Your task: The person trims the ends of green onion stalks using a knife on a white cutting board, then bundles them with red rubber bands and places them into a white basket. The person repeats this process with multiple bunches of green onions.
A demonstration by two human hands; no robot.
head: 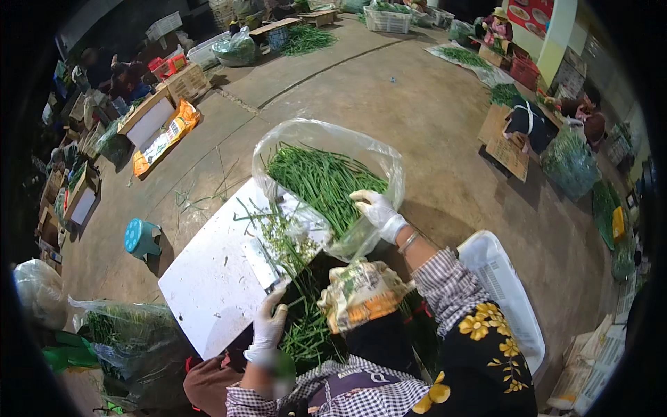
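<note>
A clear plastic bag [394, 169] stands open in front of me, filled with long green stalks [323, 180] that look like garlic chives. My right hand [379, 212], in a thin white glove, reaches over the bag's right side with its fingers bent at the stalks; none is visibly gripped. My left hand [268, 326], also gloved, is at the near edge of a white board [208, 281], thumb and fingers apart. Just beyond its fingertips lies a flat metal piece [262, 263], possibly a blade. Pale trimmings [286, 234] are heaped between board and bag. More green stalks [307, 333] lie by my lap.
A blue plastic stool [141, 238] stands left of the board. To my right is a white plastic crate [503, 292]. A bag of greens [135, 344] sits at lower left. Other people work around the room, one [497, 28] at the far right.
</note>
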